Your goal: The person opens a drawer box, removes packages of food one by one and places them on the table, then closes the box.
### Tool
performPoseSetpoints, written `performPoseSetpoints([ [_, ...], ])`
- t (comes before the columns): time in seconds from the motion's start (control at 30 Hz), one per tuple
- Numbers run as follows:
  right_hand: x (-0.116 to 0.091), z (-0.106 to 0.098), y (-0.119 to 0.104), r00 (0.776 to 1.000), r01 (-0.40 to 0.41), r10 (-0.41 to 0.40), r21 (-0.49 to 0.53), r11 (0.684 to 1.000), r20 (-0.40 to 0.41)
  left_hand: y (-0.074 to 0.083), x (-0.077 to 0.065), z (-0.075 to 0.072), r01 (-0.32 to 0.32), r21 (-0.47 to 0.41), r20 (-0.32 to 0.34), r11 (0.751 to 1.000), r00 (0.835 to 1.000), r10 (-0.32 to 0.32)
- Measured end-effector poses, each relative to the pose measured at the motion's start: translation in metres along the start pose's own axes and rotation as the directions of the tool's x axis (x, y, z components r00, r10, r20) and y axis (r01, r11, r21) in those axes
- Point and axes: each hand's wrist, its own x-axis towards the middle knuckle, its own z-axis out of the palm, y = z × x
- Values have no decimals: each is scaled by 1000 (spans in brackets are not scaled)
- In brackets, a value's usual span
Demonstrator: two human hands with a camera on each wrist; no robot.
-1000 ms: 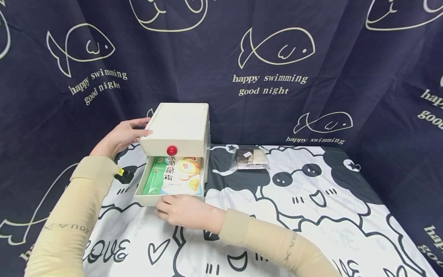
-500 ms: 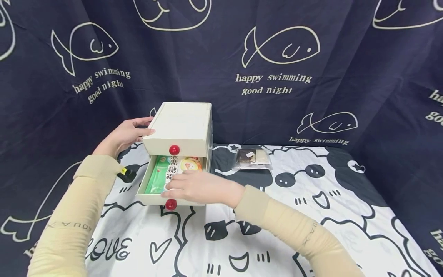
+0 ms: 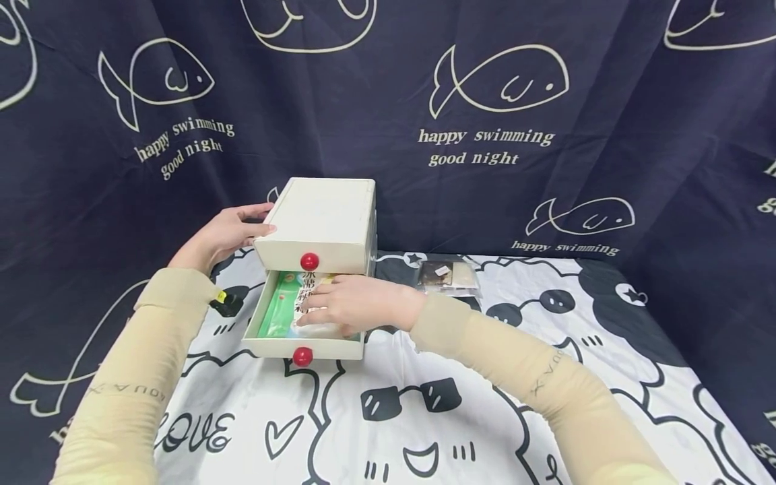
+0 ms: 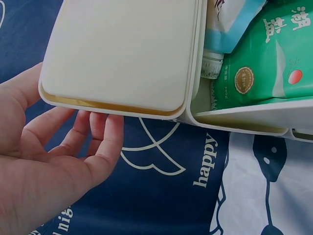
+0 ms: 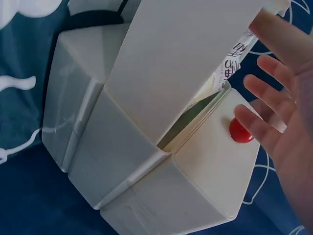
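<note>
Lying right beneath the right hand (image 3: 358, 301), here's the white packet (image 3: 308, 291), printed side up, in the pulled-out drawer (image 3: 339, 349). Those right fingers are spread and loose, seemingly resting on its face, with no clear pinch. Just beyond their tips sits the green packet (image 3: 280, 316), so that's at least two packets, lying flat, presumably to fit such a shallow space. The left wrist view offers a blue-ended pouch (image 4: 234, 29) with one cap; whether that's the white packet again, I cannot tell.

Nearer the wearer than the right hand, one red knob (image 3: 302, 357) on the drawer front; beyond it, a second, the upper knob (image 3: 310, 262), on a closed front. Two in all! Above the right fingers stands one white drawer unit (image 3: 327, 209), its left edge held by the left hand (image 3: 224, 236), fingers curved against it, likely bracing it against sliding.

Off to the right hand's far side, one clear package (image 3: 448, 276), perhaps left there to spare drawer room. Under everything, one patterned sheet (image 3: 339, 431); behind both hands, the navy curtain (image 3: 388, 87).
</note>
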Motion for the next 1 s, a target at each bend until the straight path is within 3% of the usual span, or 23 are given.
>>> performPoseSetpoints([
  [0.2, 8, 3, 5, 995, 9, -15, 63, 998, 103, 1, 1, 1, 1, 7, -3, 1000, 1000, -1],
  [0.33, 14, 5, 5, 992, 23, -28, 37, 999, 127, 3, 0, 1, 1, 20, -3, 1000, 1000, -1],
  [0.53, 21, 11, 2, 991, 96, -84, -122, 988, 101, 2, -1, 2, -2, 5, -1, 1000, 1000, 2],
  [0.67, 24, 14, 0, 989, 116, -98, -176, 978, 108, 1, 0, 1, 1, -4, 6, 1000, 1000, -1],
  [1.0, 26, 11, 5, 990, 132, -123, -134, 982, 71, 1, 0, 0, 5, -12, 3, 1000, 1000, -5],
])
